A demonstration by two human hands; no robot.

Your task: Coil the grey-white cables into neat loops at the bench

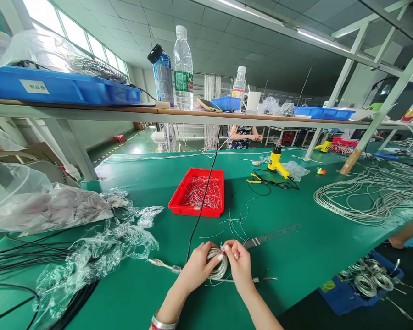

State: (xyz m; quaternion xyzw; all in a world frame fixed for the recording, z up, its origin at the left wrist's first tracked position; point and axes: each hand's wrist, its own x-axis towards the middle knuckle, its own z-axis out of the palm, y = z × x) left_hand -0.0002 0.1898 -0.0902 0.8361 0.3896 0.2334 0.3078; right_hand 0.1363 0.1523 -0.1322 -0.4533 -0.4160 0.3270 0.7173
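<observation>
left hand (pixel 195 268) and right hand (pixel 240 266) curl closed around a coil of braided silver cable (pixel 217 268), apparently to keep its loops gathered, held just above the green workbench (pixel 296 247).

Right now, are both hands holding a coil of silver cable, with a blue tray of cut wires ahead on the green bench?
Not quite: the tray is red, not blue, as the head view shows. The left hand and right hand do hold the coil of silver cable above the green bench.
</observation>
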